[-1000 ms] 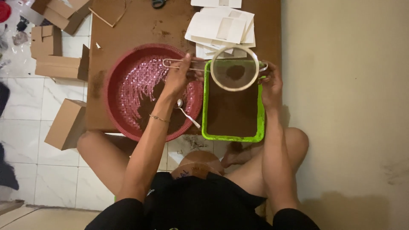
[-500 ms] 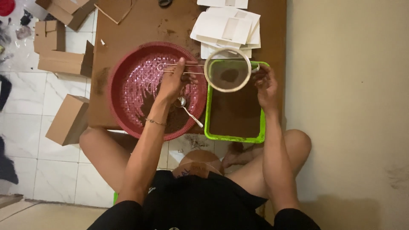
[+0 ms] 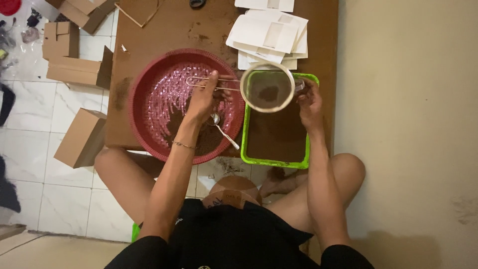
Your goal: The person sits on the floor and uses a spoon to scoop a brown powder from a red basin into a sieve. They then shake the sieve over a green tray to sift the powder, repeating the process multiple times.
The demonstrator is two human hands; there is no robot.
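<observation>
A: While the sieve handle (image 3: 211, 83) is pinched in the closed fingers of the left hand (image 3: 204, 99), the round sieve (image 3: 267, 87) is held level over the far end of the green tray (image 3: 274, 160). Right hand?

B: Right hand (image 3: 309, 99) is curled shut on the sieve's far rim, at the tray's right edge. A dark patch of brown powder is seen in the mesh.

A: Noted. Under the sieve?

B: The tray is filled with brown powder (image 3: 276, 134). It is set at the near right corner of the brown board (image 3: 169, 30), near edge hanging slightly past it.

A: Left of the tray?

B: A red basin (image 3: 149, 89) is placed touching or just beside the tray, along the board's near edge. A heap of brown powder is seen in its near part, and a metal spoon (image 3: 222, 130) is lying there, bowl under the left hand, handle pointed at the tray.

A: Farther out?

B: White envelopes (image 3: 269, 35) are stacked at the board's far right corner, just beyond the sieve. Cardboard boxes (image 3: 79, 137) are scattered on the white tile floor (image 3: 30, 164) left of the board. The person is seated at the near edge, knees bent out to both sides. A thin bracelet is worn on the left wrist.
</observation>
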